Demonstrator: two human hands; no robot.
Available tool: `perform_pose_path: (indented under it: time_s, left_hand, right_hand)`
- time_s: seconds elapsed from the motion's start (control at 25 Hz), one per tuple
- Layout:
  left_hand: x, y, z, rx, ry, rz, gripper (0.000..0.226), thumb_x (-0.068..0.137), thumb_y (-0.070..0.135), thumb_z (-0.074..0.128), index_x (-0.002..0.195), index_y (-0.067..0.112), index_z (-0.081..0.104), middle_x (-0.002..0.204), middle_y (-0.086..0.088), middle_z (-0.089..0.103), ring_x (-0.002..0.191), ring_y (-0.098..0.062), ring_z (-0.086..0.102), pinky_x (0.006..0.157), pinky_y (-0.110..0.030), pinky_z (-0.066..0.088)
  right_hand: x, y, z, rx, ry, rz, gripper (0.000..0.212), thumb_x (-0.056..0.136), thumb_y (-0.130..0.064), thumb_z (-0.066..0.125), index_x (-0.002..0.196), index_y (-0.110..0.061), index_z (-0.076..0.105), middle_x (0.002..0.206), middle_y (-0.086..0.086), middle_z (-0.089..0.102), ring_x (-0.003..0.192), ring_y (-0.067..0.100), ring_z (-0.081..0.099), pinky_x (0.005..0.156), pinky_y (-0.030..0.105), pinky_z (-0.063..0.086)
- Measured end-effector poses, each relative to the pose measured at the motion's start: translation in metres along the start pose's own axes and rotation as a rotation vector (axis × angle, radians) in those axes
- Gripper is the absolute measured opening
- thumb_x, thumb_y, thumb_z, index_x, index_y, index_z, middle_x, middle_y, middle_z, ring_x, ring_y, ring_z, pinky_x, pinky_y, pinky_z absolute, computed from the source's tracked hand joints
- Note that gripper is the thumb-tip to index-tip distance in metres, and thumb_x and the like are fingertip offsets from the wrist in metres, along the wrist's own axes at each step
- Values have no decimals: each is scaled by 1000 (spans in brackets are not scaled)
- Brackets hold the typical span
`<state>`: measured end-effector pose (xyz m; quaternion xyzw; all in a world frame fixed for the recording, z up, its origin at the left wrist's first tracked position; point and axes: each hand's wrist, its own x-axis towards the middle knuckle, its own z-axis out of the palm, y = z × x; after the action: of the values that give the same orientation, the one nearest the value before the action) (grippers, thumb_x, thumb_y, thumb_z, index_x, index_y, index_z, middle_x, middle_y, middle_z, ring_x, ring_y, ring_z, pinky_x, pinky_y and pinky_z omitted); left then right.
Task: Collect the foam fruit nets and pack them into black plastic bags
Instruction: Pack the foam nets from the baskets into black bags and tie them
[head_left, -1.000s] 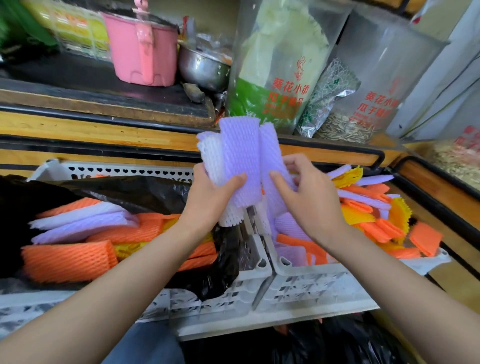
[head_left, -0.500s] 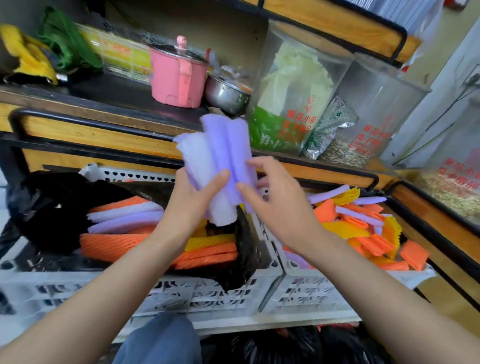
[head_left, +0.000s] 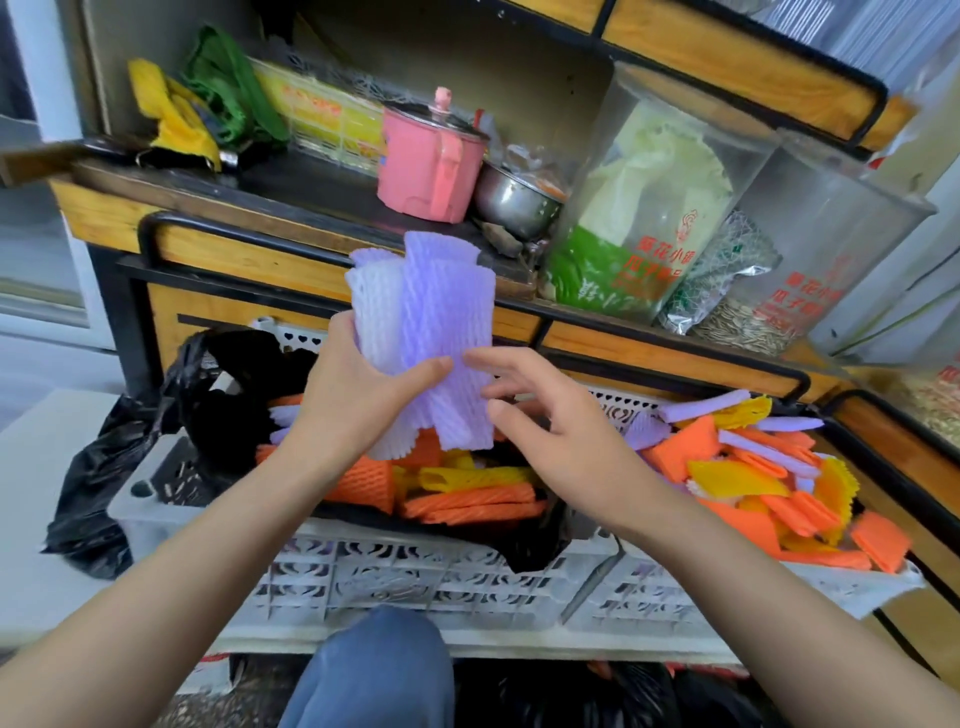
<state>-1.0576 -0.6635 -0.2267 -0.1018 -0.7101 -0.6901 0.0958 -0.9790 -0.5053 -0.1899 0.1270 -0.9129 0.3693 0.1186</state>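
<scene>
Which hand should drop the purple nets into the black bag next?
Left, likely. The left hand grips the purple nets above the black bag in the left crate; the right hand is open beside them, holding nothing.

The black bag (head_left: 218, 410) gapes under my left hand (head_left: 358, 400), but orange and yellow nets (head_left: 467, 501) fill much of its mouth. The wooden shelf rail (head_left: 244, 262) runs behind the purple nets (head_left: 441, 322) I grip. The heaped right crate (head_left: 727, 592) lies below my right hand (head_left: 561, 441). The bag's free depth looks shallow, though I cannot be sure.
</scene>
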Motion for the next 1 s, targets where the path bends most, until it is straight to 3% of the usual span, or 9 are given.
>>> perform_pose_path:
  time_s: [0.08,0.16,0.28,0.4,0.48,0.64,0.76,0.88,1.0]
  left_hand:
    - [0,-1,-10,37,13,35,69,66,33,84,120,15,44,110,1,59,99,-18,60,87,-44,51]
    - [-2,-1,-16,81,4,97,67,71,26,80,124,15,39,105,9,56,96,-10,58,80,-27,50]
    - [-9,-1,-14,200,-73,194,66,72,22,79,121,21,35,102,17,50,93,-3,51,73,-9,40]
    - [-16,-9,-7,434,-212,289,71,69,27,80,126,18,38,111,5,42,104,-15,47,87,-29,41]
    - [-19,-16,-1,643,-284,388,73,70,33,77,129,16,38,108,6,33,106,-20,43,87,-32,32]
    - [-33,-29,11,845,-451,427,78,77,41,66,141,19,25,119,5,38,117,-16,34,96,-29,23]
    - [-40,-41,21,1012,-599,559,69,82,48,50,139,15,32,119,-1,45,109,-21,43,93,-33,32]
    - [-22,-47,27,1118,-410,671,67,72,43,42,124,2,49,99,-11,54,86,-32,55,82,-39,40]
    - [-2,-38,32,1150,-151,608,69,70,32,64,125,-6,47,98,-21,57,87,-37,55,88,-47,40]
  right_hand:
    - [-7,10,-4,-131,80,50,40,94,-15,53,131,-25,44,129,-10,51,116,1,47,97,17,37]
    - [-16,29,-7,-285,130,192,52,91,-26,58,137,-18,36,136,-4,42,127,9,39,105,26,32]
    - [-26,58,-3,-367,26,477,64,86,-32,65,137,-10,32,131,4,44,118,18,48,96,28,41]
    - [-28,71,-5,-321,-31,565,13,89,-17,63,98,-13,54,75,-6,62,63,-2,58,54,11,39]
    - [-23,71,-14,-250,42,553,15,91,-9,57,76,-5,58,55,-8,56,41,-6,52,43,7,35]
    - [-7,62,-38,-28,260,507,29,93,-10,55,65,-9,57,52,-2,60,42,6,55,52,22,48]
    - [-2,55,-44,6,292,454,26,93,-13,55,67,-12,56,57,2,61,47,10,57,49,25,51]
    - [-3,51,-44,9,306,395,22,93,-14,55,71,-12,58,57,-2,61,47,6,57,53,27,54]
    - [-2,49,-45,27,336,365,18,94,-16,55,76,-12,59,60,-1,61,49,6,59,51,24,53]
